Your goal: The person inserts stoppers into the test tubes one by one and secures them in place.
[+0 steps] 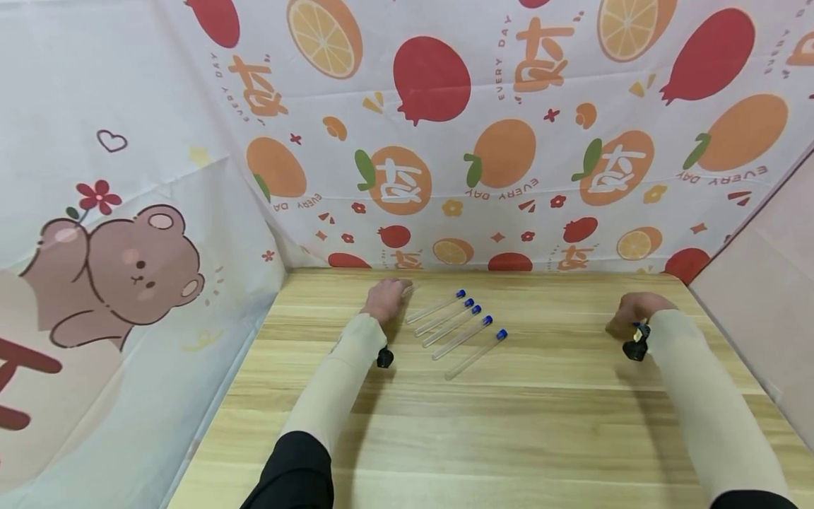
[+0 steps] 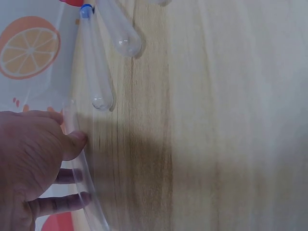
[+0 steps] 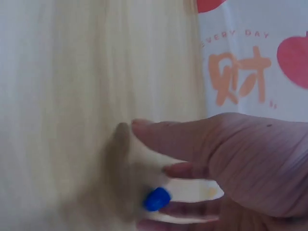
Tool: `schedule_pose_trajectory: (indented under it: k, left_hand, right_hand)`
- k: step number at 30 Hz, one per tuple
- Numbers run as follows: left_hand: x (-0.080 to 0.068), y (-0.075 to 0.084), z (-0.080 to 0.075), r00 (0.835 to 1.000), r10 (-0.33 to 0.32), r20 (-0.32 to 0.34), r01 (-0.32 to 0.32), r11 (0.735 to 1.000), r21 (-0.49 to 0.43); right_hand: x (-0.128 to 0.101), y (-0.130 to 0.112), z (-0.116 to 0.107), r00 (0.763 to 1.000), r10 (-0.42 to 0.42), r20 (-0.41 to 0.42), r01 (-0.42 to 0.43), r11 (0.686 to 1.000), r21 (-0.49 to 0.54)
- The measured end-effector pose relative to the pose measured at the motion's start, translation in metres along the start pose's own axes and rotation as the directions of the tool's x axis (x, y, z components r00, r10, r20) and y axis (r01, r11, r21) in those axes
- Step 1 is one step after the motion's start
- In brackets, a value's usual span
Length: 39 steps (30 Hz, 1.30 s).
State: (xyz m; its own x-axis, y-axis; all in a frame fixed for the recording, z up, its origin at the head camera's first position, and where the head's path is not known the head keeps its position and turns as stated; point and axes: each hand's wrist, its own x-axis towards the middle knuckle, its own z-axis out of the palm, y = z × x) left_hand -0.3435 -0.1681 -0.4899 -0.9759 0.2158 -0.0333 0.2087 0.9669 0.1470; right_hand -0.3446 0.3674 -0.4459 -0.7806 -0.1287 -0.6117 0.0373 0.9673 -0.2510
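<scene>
Uncapped clear tube lies on the worktop near the back-left, under the left hand; thumb + fingers curl round it, pinching it at the worktop edge by the cloth. Its blue cap is w/ the right hand, well apart on the right side, held between curled fingers, thumb stretched out above.

Just right of the left hand: row of five capped tubes, blue tops, lying slanted side by side, not touching either hand.

Progress, as I judge it: one tube open, cap off and kept in the other hand; five others sealed + untouched, so prob. early on, most of the row left.

Around: fruit-print cloth behind, bear-print cloth on the left. Both forearms in beige sleeves, small black wrist cams.
</scene>
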Motion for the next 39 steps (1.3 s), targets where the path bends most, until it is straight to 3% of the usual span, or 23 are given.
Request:
schedule_pose_trajectory:
  k: [2,5,17,24,27,32,39]
  left_hand:
    - [0.0,0.0,-0.001,1.0,0.002,-0.003,-0.002,1.0,0.02]
    - [0.0,-0.001,-0.002,1.0,0.002,-0.003,-0.002,0.999,0.039]
    - [0.001,-0.004,-0.001,1.0,0.012,0.02,-0.013,0.999,0.051]
    - [-0.004,-0.009,-0.007,1.0,0.0,-0.004,0.0,0.99,-0.139]
    - [-0.007,-0.013,-0.01,1.0,-0.014,-0.007,0.012,0.968,-0.251]
    - [-0.013,-0.018,-0.014,0.998,-0.033,-0.053,0.005,0.888,-0.46]
    - [-0.021,-0.019,-0.02,0.995,-0.058,-0.083,-0.005,0.791,-0.612]
  right_hand:
    - [0.0,0.005,0.005,0.999,-0.038,0.002,0.037,0.997,0.06]
    - [0.002,0.01,0.011,0.993,-0.099,-0.064,0.108,0.984,0.144]
    - [0.006,0.013,0.017,0.977,-0.109,-0.184,0.128,0.988,0.092]
    - [0.01,0.015,0.018,0.957,-0.134,-0.257,0.154,0.986,0.059]
    - [0.008,0.013,0.018,0.95,-0.137,-0.282,0.165,0.983,0.078]
    - [0.005,0.009,0.015,0.941,-0.134,-0.311,0.184,0.973,0.137]
    - [0.003,0.002,0.015,0.923,-0.146,-0.355,0.205,0.97,0.134]
